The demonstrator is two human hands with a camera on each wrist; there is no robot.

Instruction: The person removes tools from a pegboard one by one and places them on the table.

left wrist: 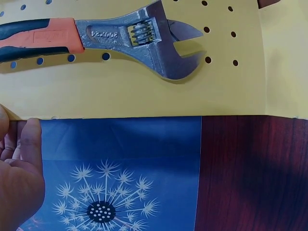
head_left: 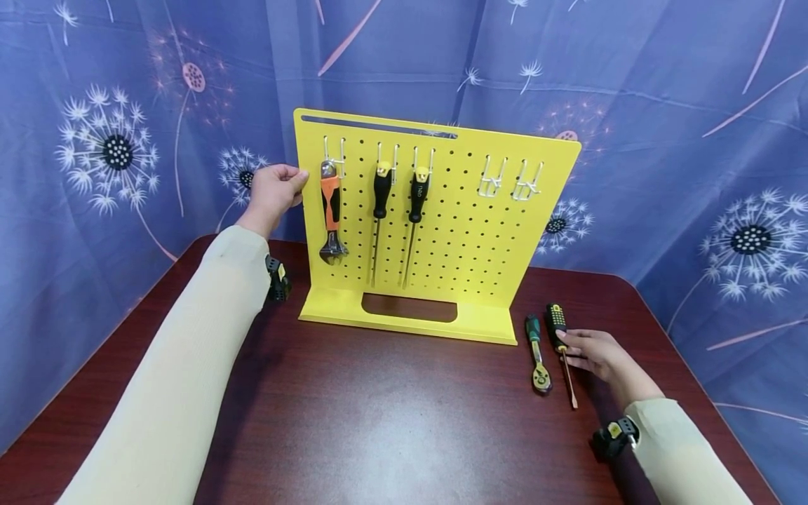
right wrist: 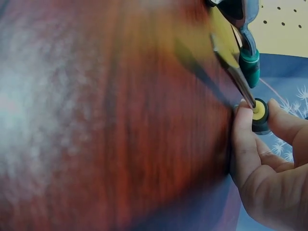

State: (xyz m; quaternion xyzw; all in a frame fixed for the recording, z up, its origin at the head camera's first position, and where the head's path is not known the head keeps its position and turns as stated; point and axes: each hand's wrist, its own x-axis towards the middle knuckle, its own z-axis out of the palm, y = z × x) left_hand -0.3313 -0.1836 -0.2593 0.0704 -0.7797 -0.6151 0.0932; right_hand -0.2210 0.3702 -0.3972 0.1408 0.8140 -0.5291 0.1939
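Observation:
My left hand (head_left: 273, 193) pinches the left edge of a yellow pegboard (head_left: 544, 165) between thumb and fingers. An adjustable wrench (head_left: 331, 203) with an orange and black handle hangs just beside that hand, jaw down; the left wrist view shows its steel head (left wrist: 166, 43) closely. At the right, my right hand (head_left: 596, 356) holds a flathead screwdriver (head_left: 556, 320) by thumb and fingers at the yellow-collared end of its black handle. Its blade points toward the near side of the table. A green-handled ratchet wrench (head_left: 535, 351) lies just left of it.
Two black-handled screwdrivers, one left (head_left: 381, 193) and one right (head_left: 419, 196), hang from hooks mid-board. White hooks (head_left: 491, 181) at the board's upper right carry no tool. The board stands on a dark red wooden table (head_left: 379, 407); a blue dandelion-print curtain (head_left: 404, 56) hangs behind.

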